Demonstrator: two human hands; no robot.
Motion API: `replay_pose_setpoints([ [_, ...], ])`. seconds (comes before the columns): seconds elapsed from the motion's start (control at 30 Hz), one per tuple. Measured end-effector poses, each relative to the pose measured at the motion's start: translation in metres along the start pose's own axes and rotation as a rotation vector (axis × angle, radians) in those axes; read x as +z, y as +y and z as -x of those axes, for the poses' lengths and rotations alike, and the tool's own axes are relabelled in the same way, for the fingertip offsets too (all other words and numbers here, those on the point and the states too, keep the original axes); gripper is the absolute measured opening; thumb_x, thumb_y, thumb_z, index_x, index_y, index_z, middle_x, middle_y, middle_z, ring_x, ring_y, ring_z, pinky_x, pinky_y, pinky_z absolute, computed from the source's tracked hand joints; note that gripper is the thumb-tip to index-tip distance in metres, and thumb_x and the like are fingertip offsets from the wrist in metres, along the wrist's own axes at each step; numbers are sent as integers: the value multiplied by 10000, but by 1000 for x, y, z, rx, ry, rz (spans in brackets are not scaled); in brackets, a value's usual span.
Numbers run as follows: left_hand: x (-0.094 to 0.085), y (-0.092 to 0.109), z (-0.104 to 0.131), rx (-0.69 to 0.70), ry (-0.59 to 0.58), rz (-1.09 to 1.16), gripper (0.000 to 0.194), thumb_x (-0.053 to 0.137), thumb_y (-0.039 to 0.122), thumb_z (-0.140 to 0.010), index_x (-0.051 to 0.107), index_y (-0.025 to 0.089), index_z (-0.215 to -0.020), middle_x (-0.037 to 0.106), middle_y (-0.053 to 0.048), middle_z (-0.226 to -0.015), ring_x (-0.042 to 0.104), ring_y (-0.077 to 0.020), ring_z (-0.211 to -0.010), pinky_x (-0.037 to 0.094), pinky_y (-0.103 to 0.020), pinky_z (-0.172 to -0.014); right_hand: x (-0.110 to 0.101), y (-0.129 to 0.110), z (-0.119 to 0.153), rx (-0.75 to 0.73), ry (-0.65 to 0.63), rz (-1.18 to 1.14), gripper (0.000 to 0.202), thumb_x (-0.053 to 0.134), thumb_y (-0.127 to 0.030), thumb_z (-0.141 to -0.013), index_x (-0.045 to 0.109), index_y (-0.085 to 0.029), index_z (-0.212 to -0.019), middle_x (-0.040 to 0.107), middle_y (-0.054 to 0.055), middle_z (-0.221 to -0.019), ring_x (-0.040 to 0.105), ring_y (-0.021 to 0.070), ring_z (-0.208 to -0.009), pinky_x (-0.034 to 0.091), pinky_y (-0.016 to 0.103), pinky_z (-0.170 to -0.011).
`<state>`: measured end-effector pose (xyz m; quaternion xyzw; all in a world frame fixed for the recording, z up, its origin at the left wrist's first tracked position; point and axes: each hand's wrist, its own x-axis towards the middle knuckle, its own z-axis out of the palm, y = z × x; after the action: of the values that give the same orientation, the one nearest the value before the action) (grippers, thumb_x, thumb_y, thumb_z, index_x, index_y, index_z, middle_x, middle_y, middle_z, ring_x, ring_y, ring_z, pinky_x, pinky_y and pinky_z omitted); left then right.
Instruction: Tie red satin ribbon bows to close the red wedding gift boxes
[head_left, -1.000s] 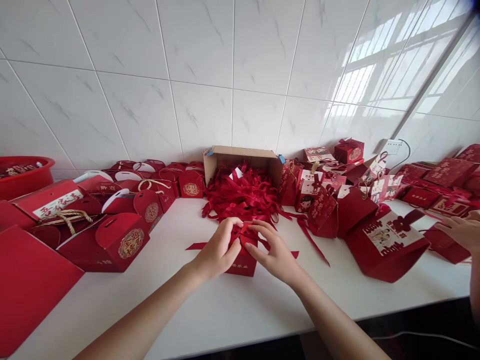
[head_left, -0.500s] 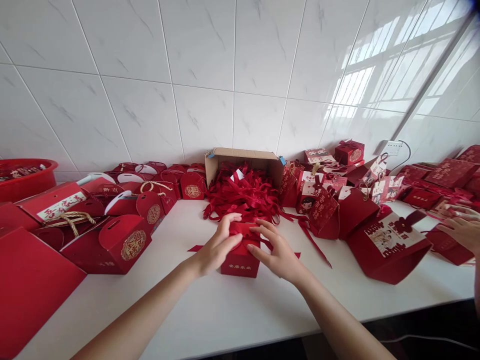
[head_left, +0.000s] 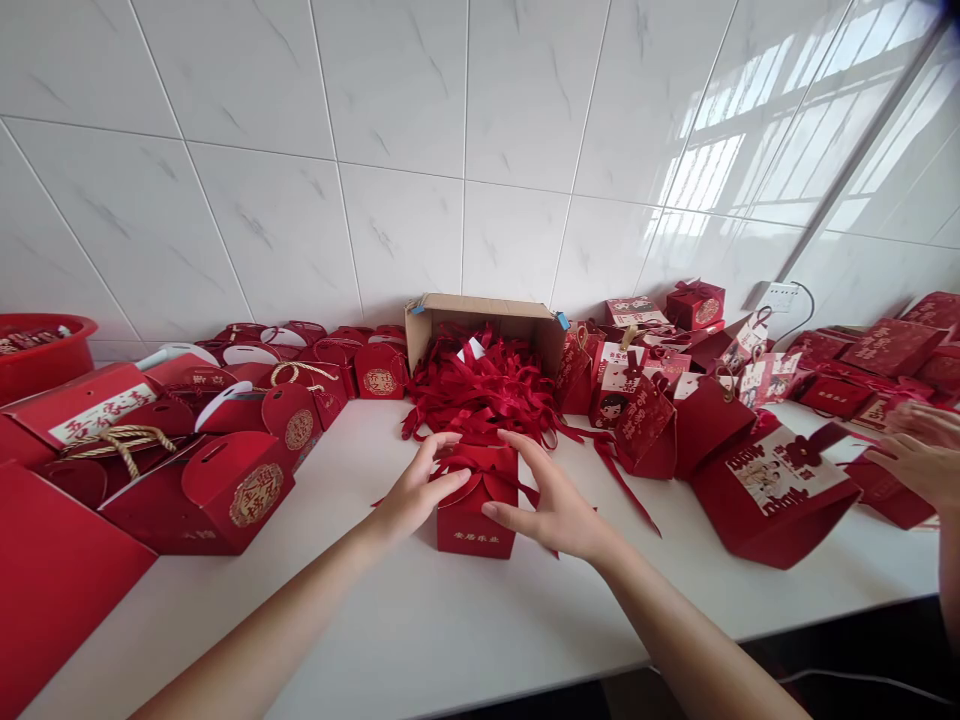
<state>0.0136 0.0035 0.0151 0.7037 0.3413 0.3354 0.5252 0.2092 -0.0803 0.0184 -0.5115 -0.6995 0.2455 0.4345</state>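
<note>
A small red gift box [head_left: 475, 530] with gold lettering stands upright on the white table in front of me. A dark red ribbon [head_left: 487, 461] lies over its top, its ends spreading to the sides. At the box's left edge is my left hand [head_left: 417, 492], open, thumb stretched towards the ribbon. My right hand [head_left: 553, 497] is open at the right side, with fingers spread and the thumb in front of the box. Whether the fingertips touch the box or ribbon, I cannot tell.
Behind the box, a cardboard carton [head_left: 489, 304] on its side spills red ribbons [head_left: 484, 390]. Red gift boxes crowd the left [head_left: 225, 500] and right [head_left: 772, 490]. A red basin [head_left: 45, 355] is far left. Another person's hand [head_left: 919, 460] works at the right edge.
Both hands have opened wider and drawn slightly apart from the ribbon, so more of the box's top and front shows. The other person's hands at the right have shifted slightly.
</note>
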Motion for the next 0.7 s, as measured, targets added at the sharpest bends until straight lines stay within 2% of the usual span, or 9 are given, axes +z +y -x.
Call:
replay_pose_setpoints([
  [0.13,4,-1,3,-49,-45,123,431,573,357,-826,405,251,-1209,592,-75,-1167,586,-243,-1081,501,-388,-858,7,-1,-6,-57,16,15,637,660,-319,-782,391,-254,-1356,493,89,-1343,443,249,-1264,381,438,-1062],
  [0.33,8,2,6,-80,-40,150,429,593,336,-820,402,247,-1193,542,-74,-1178,574,-228,-1016,487,-373,-826,12,2,-7,-50,84,22,555,652,-212,-733,456,-234,-1251,515,95,-1264,492,243,-1172,428,435,-1008],
  [0.5,12,3,7,-103,-55,176,440,595,344,-816,382,260,-1192,536,-63,-1155,597,-213,-936,487,-364,-790,13,5,-5,-64,100,15,591,669,-233,-743,427,-248,-1282,499,90,-1294,458,244,-1217,411,433,-1030],
  [0.63,8,4,6,-89,21,90,509,649,391,-765,406,241,-1187,502,-85,-1236,513,-257,-1141,438,-367,-906,8,8,-3,-76,54,-25,671,680,-349,-789,345,-281,-1366,420,86,-1399,386,250,-1308,346,448,-1092],
  [0.7,0,4,3,-135,57,54,505,629,472,-766,434,232,-1165,511,-82,-1230,496,-253,-1161,416,-356,-921,4,12,-1,-68,75,-63,641,635,-391,-835,318,-292,-1382,376,84,-1439,350,245,-1342,313,452,-1115],
])
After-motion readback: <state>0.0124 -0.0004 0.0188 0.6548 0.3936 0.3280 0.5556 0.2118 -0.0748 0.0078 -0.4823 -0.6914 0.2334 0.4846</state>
